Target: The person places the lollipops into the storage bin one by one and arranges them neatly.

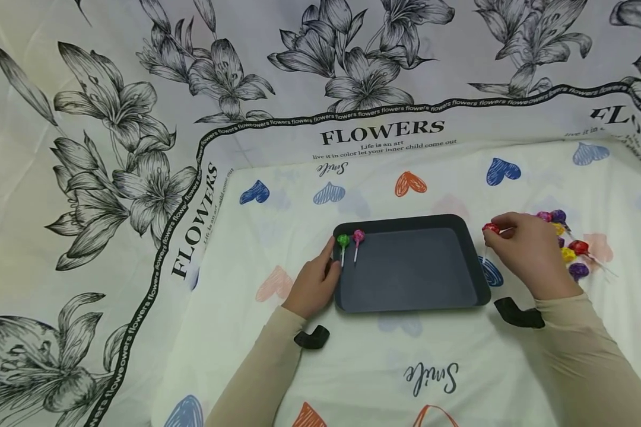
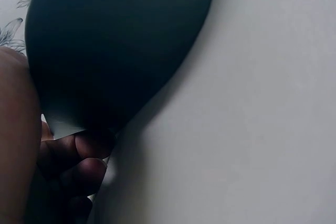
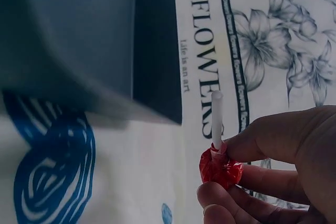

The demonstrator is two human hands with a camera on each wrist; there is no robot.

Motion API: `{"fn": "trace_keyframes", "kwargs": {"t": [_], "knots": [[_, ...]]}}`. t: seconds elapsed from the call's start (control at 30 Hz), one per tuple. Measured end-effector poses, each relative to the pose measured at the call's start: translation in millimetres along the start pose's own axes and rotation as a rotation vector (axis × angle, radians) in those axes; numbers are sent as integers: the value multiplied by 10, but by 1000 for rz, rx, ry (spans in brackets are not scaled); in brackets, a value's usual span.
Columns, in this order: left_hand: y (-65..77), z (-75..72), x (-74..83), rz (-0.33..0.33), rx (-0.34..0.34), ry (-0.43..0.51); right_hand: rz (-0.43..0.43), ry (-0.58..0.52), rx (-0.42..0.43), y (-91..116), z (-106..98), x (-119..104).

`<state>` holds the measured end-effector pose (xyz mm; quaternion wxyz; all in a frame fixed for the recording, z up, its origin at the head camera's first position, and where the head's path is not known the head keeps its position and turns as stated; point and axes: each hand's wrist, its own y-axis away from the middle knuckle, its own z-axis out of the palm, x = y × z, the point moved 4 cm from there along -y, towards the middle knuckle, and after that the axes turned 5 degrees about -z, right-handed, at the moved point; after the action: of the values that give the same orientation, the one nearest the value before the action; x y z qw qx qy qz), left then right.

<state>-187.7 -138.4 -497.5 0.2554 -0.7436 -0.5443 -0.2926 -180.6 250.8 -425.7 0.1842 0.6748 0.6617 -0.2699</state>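
My right hand (image 1: 529, 252) pinches a red-wrapped lollipop (image 3: 220, 170) by its head, just off the tray's right side; its white stick points away from the fingers in the right wrist view. My left hand (image 1: 312, 284) grips the left rim of a dark grey tray (image 1: 406, 305), thumb at the edge. The left wrist view shows curled fingers (image 2: 89, 174) against the tray's underside. Inside the tray's upper left corner lie a green lollipop (image 1: 343, 240) and a pink lollipop (image 1: 358, 236), side by side, sticks toward me.
Several lollipops in purple, yellow, red and pink wrappers, among them a purple one (image 1: 578, 271), lie in a loose pile right of the tray, partly behind my right hand. A white cloth (image 1: 363, 379) with printed hearts and words covers the surface.
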Motion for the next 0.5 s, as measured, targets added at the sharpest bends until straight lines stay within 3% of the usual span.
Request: {"fn": "trace_keyframes", "kwargs": {"t": [0.5], "knots": [[6,-17,23,-4,1,10,-142,14,27,-160,157,-317]]}}
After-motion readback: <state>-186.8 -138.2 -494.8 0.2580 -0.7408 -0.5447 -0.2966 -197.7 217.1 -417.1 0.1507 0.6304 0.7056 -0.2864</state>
